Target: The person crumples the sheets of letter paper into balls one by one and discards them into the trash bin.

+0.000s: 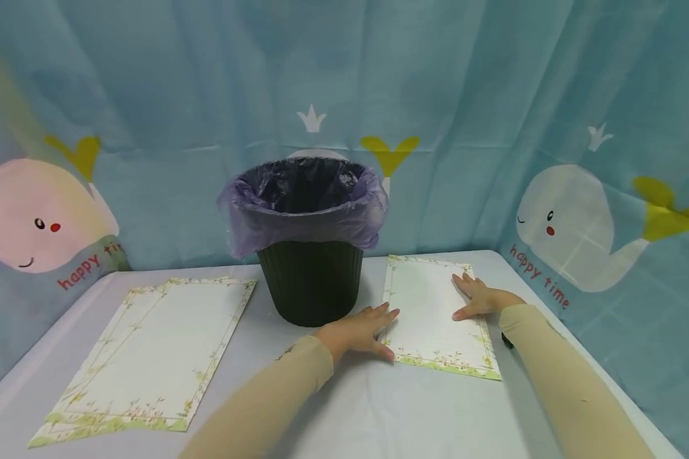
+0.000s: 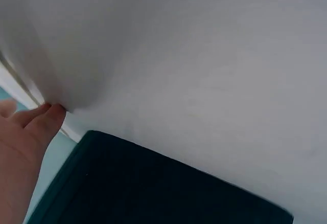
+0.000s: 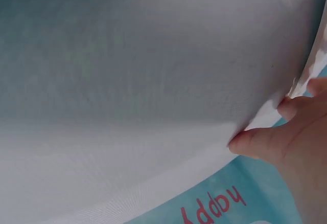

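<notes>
A white sheet of paper [image 1: 419, 306] with a floral border lies on the right of the table. My left hand [image 1: 358, 333] touches its left edge with fingers spread. Over the right edge of the same sheet rests my right hand [image 1: 480, 298], its fingers also spread out. In the left wrist view, the left hand [image 2: 25, 142] has its fingertips down on the surface beside the dark bin [image 2: 158, 183]. The right wrist view has the right hand [image 3: 286, 137] with thumb and fingers apart, fingertips against the surface.
Overlapping bordered paper sheets [image 1: 155, 350] lie on the left of the white table [image 1: 436, 421]. Between them and the single sheet stands a black trash bin [image 1: 312, 284] lined with a purple bag [image 1: 316, 229]. A blue whale-print curtain [image 1: 465, 76] hangs behind.
</notes>
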A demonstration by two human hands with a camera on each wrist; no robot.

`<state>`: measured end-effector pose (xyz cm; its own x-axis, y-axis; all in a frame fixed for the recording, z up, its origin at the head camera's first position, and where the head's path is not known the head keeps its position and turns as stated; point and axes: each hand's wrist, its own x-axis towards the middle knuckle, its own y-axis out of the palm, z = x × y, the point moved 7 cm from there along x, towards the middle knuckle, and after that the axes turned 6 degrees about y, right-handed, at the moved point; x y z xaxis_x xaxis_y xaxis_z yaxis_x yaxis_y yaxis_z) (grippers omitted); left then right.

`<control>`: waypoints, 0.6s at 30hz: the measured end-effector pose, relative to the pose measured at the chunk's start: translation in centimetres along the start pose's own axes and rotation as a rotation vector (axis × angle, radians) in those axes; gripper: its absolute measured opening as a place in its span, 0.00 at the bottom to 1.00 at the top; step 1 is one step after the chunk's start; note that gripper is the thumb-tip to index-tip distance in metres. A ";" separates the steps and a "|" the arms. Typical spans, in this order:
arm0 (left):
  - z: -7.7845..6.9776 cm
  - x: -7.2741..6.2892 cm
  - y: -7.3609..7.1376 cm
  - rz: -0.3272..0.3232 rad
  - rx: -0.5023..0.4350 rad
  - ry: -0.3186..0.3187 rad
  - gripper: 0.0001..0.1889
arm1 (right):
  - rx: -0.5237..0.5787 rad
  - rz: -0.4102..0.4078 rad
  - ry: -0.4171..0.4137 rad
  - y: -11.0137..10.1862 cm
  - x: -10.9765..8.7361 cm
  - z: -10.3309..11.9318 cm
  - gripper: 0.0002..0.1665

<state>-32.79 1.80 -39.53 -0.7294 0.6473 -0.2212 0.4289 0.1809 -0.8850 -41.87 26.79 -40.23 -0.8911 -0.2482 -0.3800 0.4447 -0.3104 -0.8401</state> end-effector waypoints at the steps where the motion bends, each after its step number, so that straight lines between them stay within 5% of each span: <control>1: 0.0 0.2 0.0 0.000 0.003 -0.024 0.50 | -0.005 -0.006 0.006 0.0 0.0 0.0 0.76; 10: -1.2 1.6 0.2 -0.020 0.188 -0.164 0.49 | -0.038 -0.011 0.032 0.0 -0.2 0.0 0.73; 18: -0.8 1.8 0.2 -0.028 0.158 -0.188 0.50 | -0.045 -0.010 0.014 0.0 -0.4 0.5 0.71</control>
<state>-33.60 3.57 -39.76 -0.8323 0.4923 -0.2548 0.3295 0.0696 -0.9416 -41.49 26.44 -39.90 -0.8966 -0.2328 -0.3767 0.4318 -0.2707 -0.8604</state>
